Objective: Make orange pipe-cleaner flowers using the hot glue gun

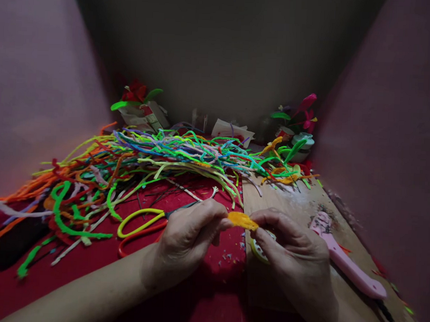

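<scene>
A small folded orange pipe-cleaner piece [242, 220] is pinched between my two hands just above the red cloth. My left hand [188, 236] is closed, its thumb and fingers gripping the piece's left end. On the other side my right hand [292, 252] is also closed and pinches the right end. Beneath my right hand lies a round yellow-green object [259, 250], partly hidden. Scissors with yellow and red handles [141, 226] lie on the cloth just left of my left hand, blades pointing right.
A big heap of coloured pipe cleaners [147, 160] spreads across the red cloth [213, 284]. A wooden board [298, 202] on the right carries a pink glue gun [342, 261]. Finished pipe-cleaner flowers [304, 112] and paper packets stand at the back against the wall.
</scene>
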A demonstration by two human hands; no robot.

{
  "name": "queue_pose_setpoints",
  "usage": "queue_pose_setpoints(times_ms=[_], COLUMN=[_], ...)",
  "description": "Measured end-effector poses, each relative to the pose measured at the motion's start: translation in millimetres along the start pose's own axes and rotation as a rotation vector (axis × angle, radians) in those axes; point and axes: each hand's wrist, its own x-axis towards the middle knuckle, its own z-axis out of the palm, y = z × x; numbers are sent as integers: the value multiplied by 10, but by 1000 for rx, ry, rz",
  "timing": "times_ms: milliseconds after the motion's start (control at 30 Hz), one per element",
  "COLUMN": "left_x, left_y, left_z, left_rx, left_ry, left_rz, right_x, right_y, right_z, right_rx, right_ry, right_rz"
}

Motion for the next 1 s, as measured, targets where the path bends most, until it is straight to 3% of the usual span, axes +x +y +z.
queue_pose_setpoints(times_ms=[233, 433, 567, 733, 833, 1000], left_x=[-2, 14, 65, 152, 170, 135], left_y=[-12, -29, -10, 20, 0, -51], left_z=[10, 12, 7, -6, -2, 36], left_rx=[-31, -101, -244, -493, -508, -458], left_ry=[-15, -51, -92, 69, 97, 8], left_rz=[-28, -119, -315, -595, -577, -475], right_x=[-12, 0, 86, 198, 221, 199], right_y=[8, 24, 56, 93, 84, 83], right_z=[2, 2, 36, 67, 70, 101], right_rx=[30, 135, 389, 600, 673, 697], right_ry=[-15, -91, -127, -92, -95, -144], right_rz=[101, 315, 552, 766, 848, 831])
